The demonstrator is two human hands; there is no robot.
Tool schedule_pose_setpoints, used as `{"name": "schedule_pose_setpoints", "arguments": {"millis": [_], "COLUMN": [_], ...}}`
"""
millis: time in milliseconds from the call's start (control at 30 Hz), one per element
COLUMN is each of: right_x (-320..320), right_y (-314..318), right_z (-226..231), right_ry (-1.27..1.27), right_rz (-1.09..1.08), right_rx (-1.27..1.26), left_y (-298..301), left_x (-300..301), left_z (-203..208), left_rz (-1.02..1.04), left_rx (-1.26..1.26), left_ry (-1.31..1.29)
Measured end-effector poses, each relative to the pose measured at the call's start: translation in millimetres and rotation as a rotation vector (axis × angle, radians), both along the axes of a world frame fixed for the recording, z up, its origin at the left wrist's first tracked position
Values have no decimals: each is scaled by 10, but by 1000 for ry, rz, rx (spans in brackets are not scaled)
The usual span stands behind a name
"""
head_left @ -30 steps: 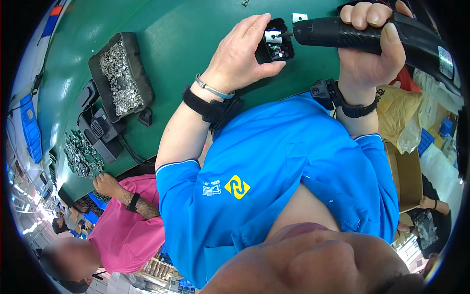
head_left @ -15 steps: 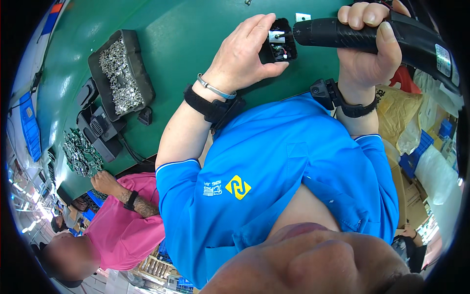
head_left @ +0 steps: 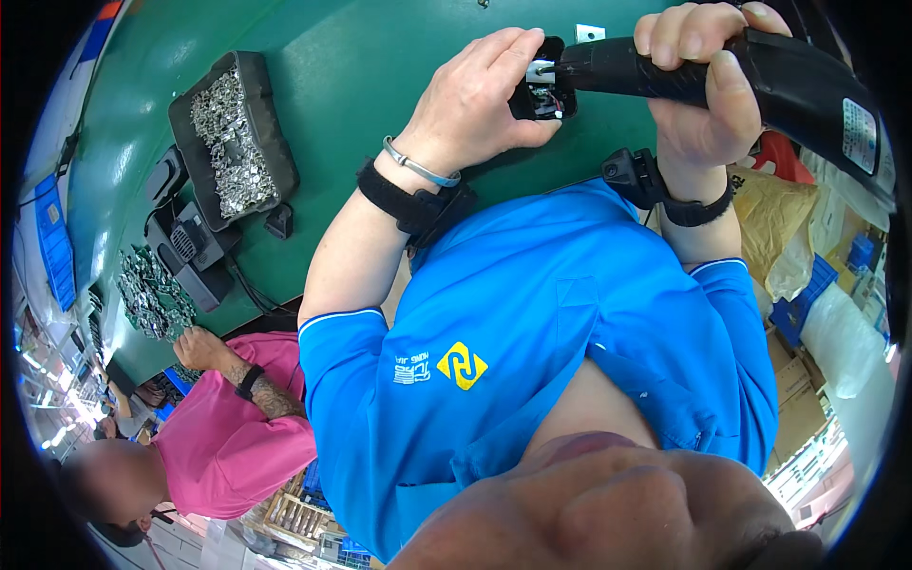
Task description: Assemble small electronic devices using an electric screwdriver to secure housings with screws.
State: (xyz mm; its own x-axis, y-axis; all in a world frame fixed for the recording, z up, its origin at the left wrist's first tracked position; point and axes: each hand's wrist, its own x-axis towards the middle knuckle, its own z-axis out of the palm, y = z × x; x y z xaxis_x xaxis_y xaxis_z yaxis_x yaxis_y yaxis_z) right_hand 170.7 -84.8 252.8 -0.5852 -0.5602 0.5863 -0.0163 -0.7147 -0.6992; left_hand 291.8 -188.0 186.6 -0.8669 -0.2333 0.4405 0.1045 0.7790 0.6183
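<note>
My left hand (head_left: 475, 100) grips a small open black plastic housing (head_left: 569, 103) between fingers and thumb. Inside it sit a silver metal plate (head_left: 541, 73) and some tiny wires or parts, too small to tell apart. My right hand (head_left: 708, 100) is wrapped round a black electric screwdriver (head_left: 613, 72), held sideways. Its nose reaches over the housing's right edge, with the thin bit pointing at the silver plate; whether a screw is on the tip I cannot make out. Just beyond the screwdriver, a loose silver plate (head_left: 589, 33) lies on the green table (head_left: 361, 57).
A dark tray (head_left: 278, 152) of small metal pieces stands at the left. Beside it are black device parts (head_left: 195, 237) with a cable and a heap of small green-and-silver parts (head_left: 152, 294), where a co-worker's hand (head_left: 197, 349) rests. Plastic bags (head_left: 779, 223) and cartons fill the right side.
My right hand has brought the screwdriver slightly left, so its nose now overlaps the housing's edge. My left hand keeps its hold on the housing.
</note>
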Motion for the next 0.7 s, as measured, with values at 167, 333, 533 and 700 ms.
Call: {"name": "schedule_pose_setpoints", "arguments": {"millis": [167,333,533,700], "right_x": [-625,-104,-34,-340], "right_y": [-161,79,146,570], "right_z": [64,-113,75,293], "right_ry": [950,152,111,70], "right_rz": [738,170,73,18], "right_rx": [-151,-11,-77,-220], "left_y": [-12,-28,-73,-541], "left_x": [-48,11,66,-43], "left_z": [23,51,142,455], "left_rz": [-36,-34,-53,311], "left_rx": [-8,-14,-2,-122], "left_ry": [22,1,-51,-38]}}
